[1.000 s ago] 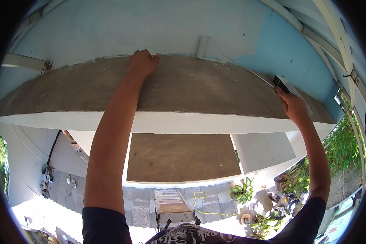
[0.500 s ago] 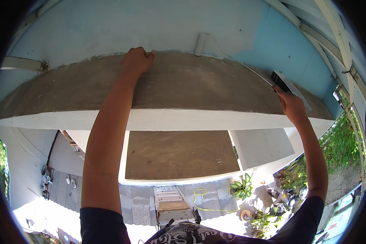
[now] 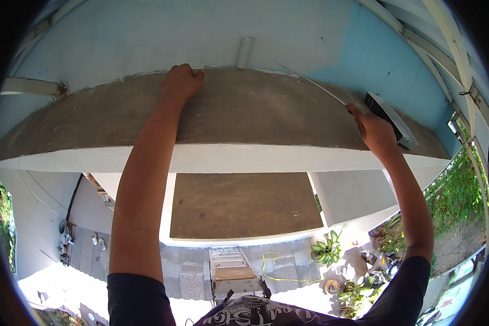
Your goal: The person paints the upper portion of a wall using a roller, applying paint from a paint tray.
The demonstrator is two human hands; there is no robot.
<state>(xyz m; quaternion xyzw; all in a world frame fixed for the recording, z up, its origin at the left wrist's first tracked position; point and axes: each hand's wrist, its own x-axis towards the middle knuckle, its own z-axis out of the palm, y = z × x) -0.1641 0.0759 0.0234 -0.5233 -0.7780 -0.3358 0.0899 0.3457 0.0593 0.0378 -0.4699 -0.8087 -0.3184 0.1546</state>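
Roller [image 3: 244, 53] at blue wall [image 3: 372, 49], brown ledge [image 3: 255, 111]

Pale roof beams [image 3: 445, 41] show at two o'clock, greenery [image 3: 455, 187] at three, a grey wall [image 3: 32, 204] at nine; sunlight (glaring white) floods the floor [image 3: 192, 285] around seven.

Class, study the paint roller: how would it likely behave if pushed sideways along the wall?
The paint roller would probably turn rather than skid, since its working end is cylindrical. Its long, thin rod looks metallic, so it may flex slightly but should not flop. Being slim, it is likely light for its length.
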